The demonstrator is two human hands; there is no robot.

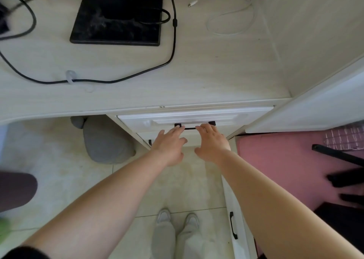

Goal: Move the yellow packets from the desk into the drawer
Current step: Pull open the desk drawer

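The white drawer (137, 121) under the desk edge sits flush with the cabinet front. Its black bar handle (190, 128) runs between my two hands. My left hand (170, 144) rests with spread fingers, fingertips touching the handle's left end. My right hand (211, 142) lies beside it, fingers apart, fingertips at the handle's right end. Neither hand holds anything. No yellow packets show on the pale wooden desk (197, 71) in this view.
A black monitor base (118, 24) and black cables (173, 47) lie on the desk's left and middle; a white cable (230, 22) coils at the back right. A grey bag (106, 140) sits under the desk. An open cabinet door (234, 227) stands at my right, beside a pink mat (275, 160).
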